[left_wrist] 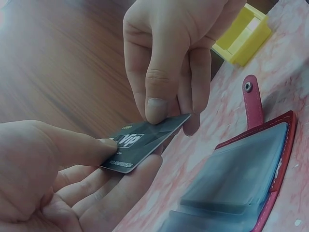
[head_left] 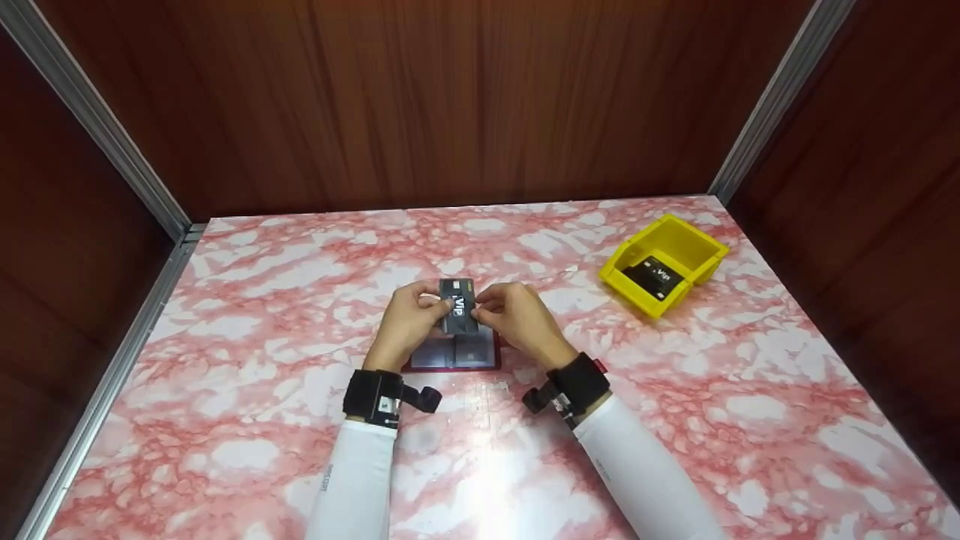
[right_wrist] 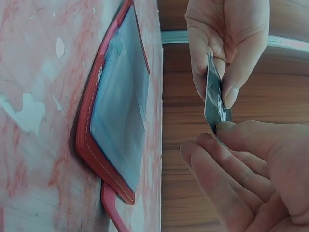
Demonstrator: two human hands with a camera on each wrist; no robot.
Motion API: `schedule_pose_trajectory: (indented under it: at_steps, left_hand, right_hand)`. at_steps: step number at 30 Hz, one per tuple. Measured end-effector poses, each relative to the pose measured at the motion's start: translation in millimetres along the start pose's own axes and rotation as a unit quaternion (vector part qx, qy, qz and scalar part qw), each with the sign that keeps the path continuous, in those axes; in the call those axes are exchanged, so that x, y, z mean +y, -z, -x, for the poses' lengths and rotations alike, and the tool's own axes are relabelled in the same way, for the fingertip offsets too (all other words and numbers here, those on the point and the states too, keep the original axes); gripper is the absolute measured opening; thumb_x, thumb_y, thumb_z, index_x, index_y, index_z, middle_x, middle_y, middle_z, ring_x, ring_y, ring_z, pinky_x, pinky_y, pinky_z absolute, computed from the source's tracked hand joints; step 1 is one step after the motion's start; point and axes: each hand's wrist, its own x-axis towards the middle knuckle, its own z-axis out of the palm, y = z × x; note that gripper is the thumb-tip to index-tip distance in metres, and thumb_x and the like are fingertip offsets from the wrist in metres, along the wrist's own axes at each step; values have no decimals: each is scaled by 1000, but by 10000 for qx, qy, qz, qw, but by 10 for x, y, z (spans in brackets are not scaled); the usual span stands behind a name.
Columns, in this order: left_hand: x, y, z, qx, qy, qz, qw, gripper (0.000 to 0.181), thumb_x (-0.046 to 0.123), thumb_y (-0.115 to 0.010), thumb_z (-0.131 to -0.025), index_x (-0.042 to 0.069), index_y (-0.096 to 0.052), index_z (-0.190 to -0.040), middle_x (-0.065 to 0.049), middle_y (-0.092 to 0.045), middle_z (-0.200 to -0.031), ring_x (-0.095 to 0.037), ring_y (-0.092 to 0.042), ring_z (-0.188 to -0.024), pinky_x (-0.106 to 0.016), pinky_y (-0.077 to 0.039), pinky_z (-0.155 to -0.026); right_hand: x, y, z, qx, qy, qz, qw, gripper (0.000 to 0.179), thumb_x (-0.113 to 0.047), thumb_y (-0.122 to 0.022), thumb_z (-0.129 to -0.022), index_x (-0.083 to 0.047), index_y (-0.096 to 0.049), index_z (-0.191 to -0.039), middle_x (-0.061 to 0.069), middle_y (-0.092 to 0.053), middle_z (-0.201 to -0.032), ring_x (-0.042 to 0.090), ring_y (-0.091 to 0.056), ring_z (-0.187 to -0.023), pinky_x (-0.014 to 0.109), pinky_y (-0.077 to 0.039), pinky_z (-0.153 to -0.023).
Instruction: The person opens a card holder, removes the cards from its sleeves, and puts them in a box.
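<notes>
A dark card with "Vip" lettering is held up between both hands, over an open red card holder. My left hand pinches the card's left side, thumb on its printed face and fingers beneath, as the left wrist view shows. The right hand pinches the opposite edge between thumb and fingers. In the left wrist view the card is tilted, and the holder's clear plastic sleeves lie open below. A snap strap sticks out from the holder's edge.
To the right on the pink marbled table stands a yellow bin with dark "Vip" cards inside. Wood-grain panels enclose the table's back and sides, with metal posts at the corners.
</notes>
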Motion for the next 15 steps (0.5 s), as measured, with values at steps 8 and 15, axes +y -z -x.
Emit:
schedule_pose_trajectory:
  at_steps: [8, 15]
  left_hand:
    - [6, -11, -11, 14, 54, -69, 10000, 19, 4, -70, -102, -2, -68, -120, -9, -77, -93, -12, -74, -75, -27, -67, -68]
    - [25, -22, 3, -60, 101, -154, 9998, 16, 6, -70, -103, 1, -67, -118, -8, -77, -95, -11, -72, -74, -27, -66, -67]
  right_hand:
    - [-17, 19, -1, 70, -336, -821, 9960, 20, -7, -80, -96, 2, -79, -114, 19, -84, -106, 24, -82, -97, 28, -67, -80]
    - [-15, 19, -14, 91, -461, -1089, 9929, 27, -3, -75, -95, 3, -75, -122, 21, -82, -114, 28, -81, -101, 28, -68, -84]
